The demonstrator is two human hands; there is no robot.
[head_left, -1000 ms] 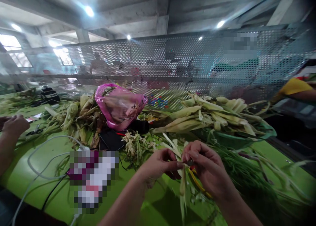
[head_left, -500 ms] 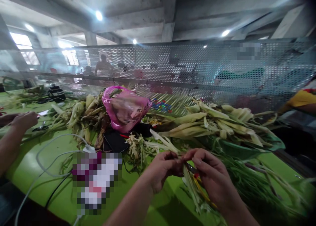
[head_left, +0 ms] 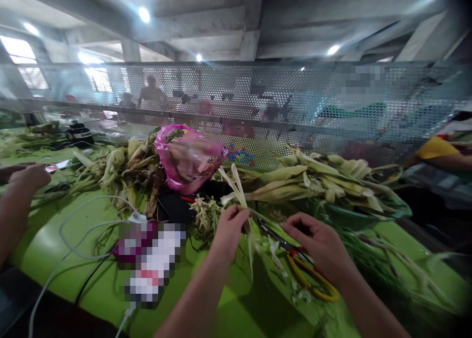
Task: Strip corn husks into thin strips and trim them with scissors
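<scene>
My left hand [head_left: 231, 232] is closed, pinching a bundle of pale corn husk strips [head_left: 238, 188] between thumb and fingers. Some strips stick up above the grip and others hang below it. To the right of it, my right hand [head_left: 319, 244] is closed too, thumb against index finger, at the end of a thin green strand [head_left: 267, 218] that runs across from the husk strips. Scissors with yellow handles [head_left: 311, 281] lie under and beside my right hand, their dark blades toward the left hand. Small pale scraps [head_left: 276, 257] are scattered beside the scissors.
Corn husks [head_left: 291, 183] heap over a green basket [head_left: 387, 212] at right. A pink plastic bag [head_left: 191, 158] and more husks [head_left: 121, 170] stand behind. A phone [head_left: 157, 264] and white cable [head_left: 66, 225] lie left. Another person's hand [head_left: 31, 175] is at far left.
My hands have moved apart, the left one leftward with the husk strips. The scissors, partly hidden by my right hand before, now show more fully. The view has shifted slightly.
</scene>
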